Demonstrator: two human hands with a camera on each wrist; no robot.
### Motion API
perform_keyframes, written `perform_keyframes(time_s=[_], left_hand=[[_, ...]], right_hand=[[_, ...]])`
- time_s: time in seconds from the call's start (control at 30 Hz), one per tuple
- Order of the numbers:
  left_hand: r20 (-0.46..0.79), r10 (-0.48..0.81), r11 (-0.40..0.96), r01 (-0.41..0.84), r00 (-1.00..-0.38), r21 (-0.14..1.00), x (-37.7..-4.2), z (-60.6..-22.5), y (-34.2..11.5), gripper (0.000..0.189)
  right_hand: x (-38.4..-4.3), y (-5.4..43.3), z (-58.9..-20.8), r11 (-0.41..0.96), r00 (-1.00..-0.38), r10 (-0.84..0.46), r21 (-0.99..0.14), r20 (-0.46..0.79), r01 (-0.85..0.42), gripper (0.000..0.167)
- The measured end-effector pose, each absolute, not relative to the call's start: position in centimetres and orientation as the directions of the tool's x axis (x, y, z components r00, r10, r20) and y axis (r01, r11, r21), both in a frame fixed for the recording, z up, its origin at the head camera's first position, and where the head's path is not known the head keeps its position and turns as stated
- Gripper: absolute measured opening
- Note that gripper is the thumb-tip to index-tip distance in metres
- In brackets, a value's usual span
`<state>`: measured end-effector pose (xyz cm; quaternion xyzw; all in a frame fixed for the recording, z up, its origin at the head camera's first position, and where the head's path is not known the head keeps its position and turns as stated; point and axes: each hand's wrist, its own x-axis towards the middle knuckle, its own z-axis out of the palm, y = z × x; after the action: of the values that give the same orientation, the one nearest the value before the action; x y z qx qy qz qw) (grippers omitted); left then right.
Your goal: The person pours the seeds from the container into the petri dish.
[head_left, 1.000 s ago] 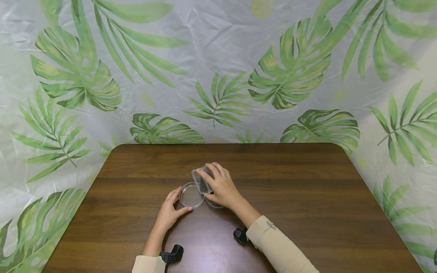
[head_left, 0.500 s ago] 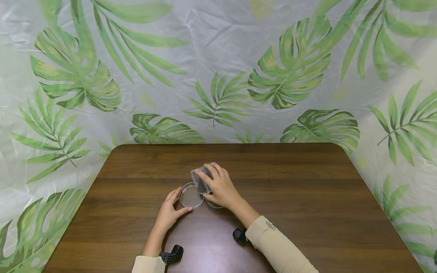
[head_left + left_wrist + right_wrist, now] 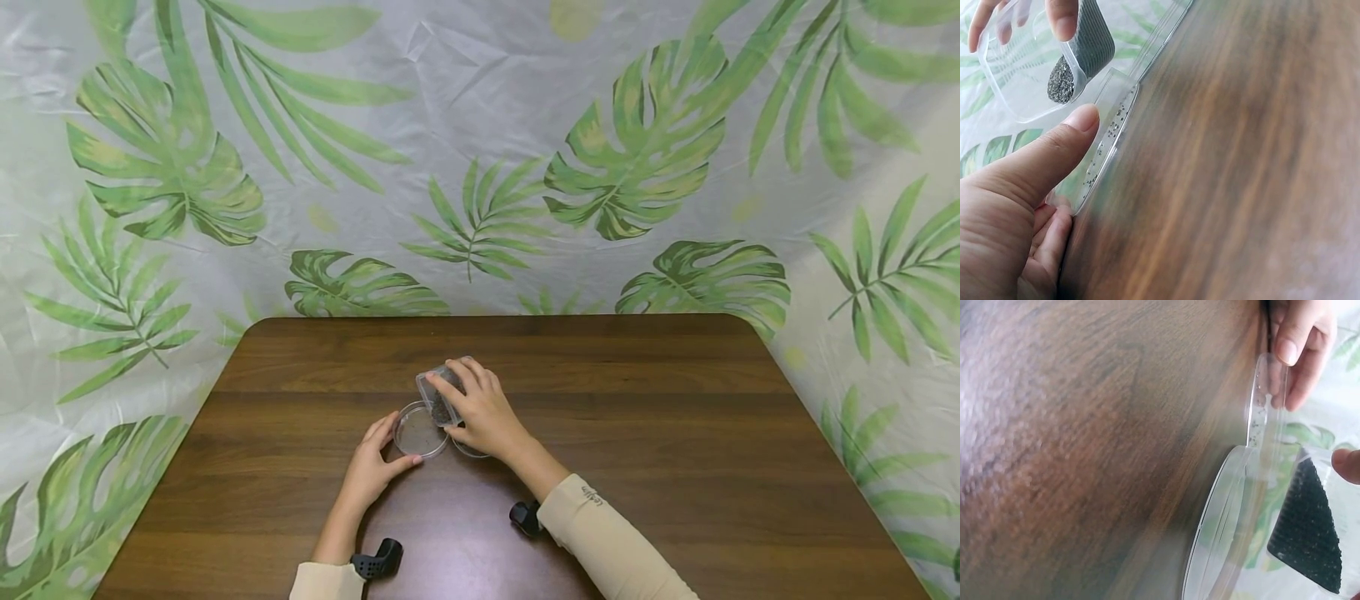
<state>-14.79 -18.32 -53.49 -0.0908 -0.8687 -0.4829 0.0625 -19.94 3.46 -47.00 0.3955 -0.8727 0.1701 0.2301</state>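
Observation:
My left hand [image 3: 372, 461] holds a round clear petri dish [image 3: 1105, 140] on the table, thumb at the near rim and fingertips at the far left side. Tiny dark grains lie scattered in that dish. Above its right edge, my right hand [image 3: 487, 417] grips a clear plastic box [image 3: 438, 402], tilted with its mouth toward the dish. Dark granules [image 3: 1062, 80] are banked up inside the box, reaching down to its lower edge. A second clear round dish [image 3: 1225, 515] stands against the first on the right, partly hidden under my right hand.
The brown wooden table [image 3: 645, 467] reaches back to a leaf-printed cloth [image 3: 495, 125] hanging behind it. Black wrist cameras sit on both forearms, the left camera [image 3: 378, 558] and the right camera [image 3: 527, 518], close above the tabletop.
The box in my right hand has shifted slightly left and tilted a little more. Dark grains now show on the petri dish's floor. My left hand has stayed in place.

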Motion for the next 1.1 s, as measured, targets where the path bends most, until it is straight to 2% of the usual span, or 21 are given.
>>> perform_keyframes(time_s=[1.1], left_hand=[[0.188, 0.093, 0.533, 0.208, -0.978, 0.82, -14.83, -53.5, -18.24, 0.082]], right_hand=[[-19.92, 3.16, -47.09, 0.636, -0.573, -0.626, -0.079, 0.528, -0.768, 0.089]])
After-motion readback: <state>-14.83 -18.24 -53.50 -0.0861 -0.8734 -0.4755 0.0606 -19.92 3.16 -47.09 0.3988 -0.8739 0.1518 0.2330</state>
